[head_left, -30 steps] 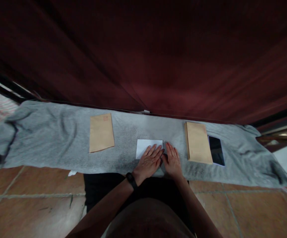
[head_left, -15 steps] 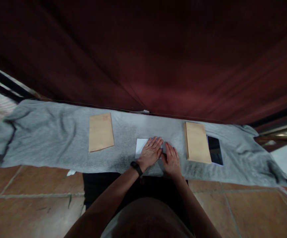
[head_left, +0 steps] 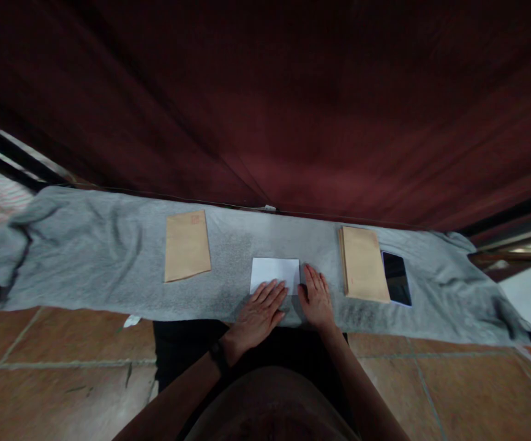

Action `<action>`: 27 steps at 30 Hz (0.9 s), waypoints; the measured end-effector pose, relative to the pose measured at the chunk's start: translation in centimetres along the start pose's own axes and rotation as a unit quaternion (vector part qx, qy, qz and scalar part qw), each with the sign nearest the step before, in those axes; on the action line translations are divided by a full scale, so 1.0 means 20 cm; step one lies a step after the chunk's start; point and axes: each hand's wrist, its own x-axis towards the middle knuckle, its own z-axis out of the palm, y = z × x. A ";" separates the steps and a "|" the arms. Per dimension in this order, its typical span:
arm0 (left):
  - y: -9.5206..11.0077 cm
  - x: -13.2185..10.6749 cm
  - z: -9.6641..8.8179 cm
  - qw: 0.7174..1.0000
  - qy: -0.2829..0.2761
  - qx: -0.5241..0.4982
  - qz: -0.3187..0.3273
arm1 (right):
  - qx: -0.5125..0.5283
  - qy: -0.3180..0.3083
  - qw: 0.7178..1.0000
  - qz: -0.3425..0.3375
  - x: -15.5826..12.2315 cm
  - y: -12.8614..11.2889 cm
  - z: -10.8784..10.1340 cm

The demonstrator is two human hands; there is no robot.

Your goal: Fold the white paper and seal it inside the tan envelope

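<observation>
A white sheet of folded-looking paper (head_left: 275,268) lies flat on the grey cloth (head_left: 233,245) in front of me. My left hand (head_left: 260,312) rests flat with its fingertips over the paper's lower edge, fingers stretched out. Beside the paper's right edge lies my right hand (head_left: 316,298), palm down and fingers extended, its thumb at the lower right corner. Neither hand grips anything. To the left sits a single brown envelope (head_left: 187,245) with a faint red print at its upper corner. On the right is a stack of brown envelopes (head_left: 366,263).
A phone (head_left: 397,278) with a dark screen lies right of the stack, partly under or against it. Behind the cloth-covered surface hangs a dark red curtain (head_left: 265,122). Tiled floor (head_left: 76,343) shows below, with a small white scrap (head_left: 131,321) on it.
My left hand has slid down and to the left, off the middle of the paper, so most of the sheet now shows. My right hand has stayed almost in place.
</observation>
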 end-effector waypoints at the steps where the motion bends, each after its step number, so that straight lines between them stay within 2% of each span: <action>1: -0.01 -0.03 -0.01 1.000 0.007 0.003 -0.008 | 0.004 0.001 1.000 -0.001 0.00 0.00 -0.01; 5: -0.04 -0.09 -0.04 0.999 0.033 0.007 -0.034 | 0.041 -0.008 0.999 -0.031 0.04 -0.07 -0.04; 9: -0.05 -0.11 -0.01 0.998 0.043 0.005 -0.034 | 0.112 -0.106 0.977 -0.148 0.11 -0.22 -0.06; 12: -0.04 -0.12 0.03 0.997 0.055 0.006 -0.046 | 0.125 -0.164 0.959 -0.197 0.17 -0.32 -0.02; 15: -0.04 -0.12 0.05 0.997 0.057 0.003 -0.049 | 0.103 -0.173 0.958 -0.203 0.23 -0.36 0.05; 21: -0.03 -0.12 0.04 0.997 0.050 0.006 -0.058 | 0.071 -0.155 0.964 -0.204 0.34 -0.34 0.14; 27: -0.03 -0.11 0.02 0.997 0.048 0.004 -0.054 | 0.062 -0.142 0.975 -0.161 0.42 -0.33 0.19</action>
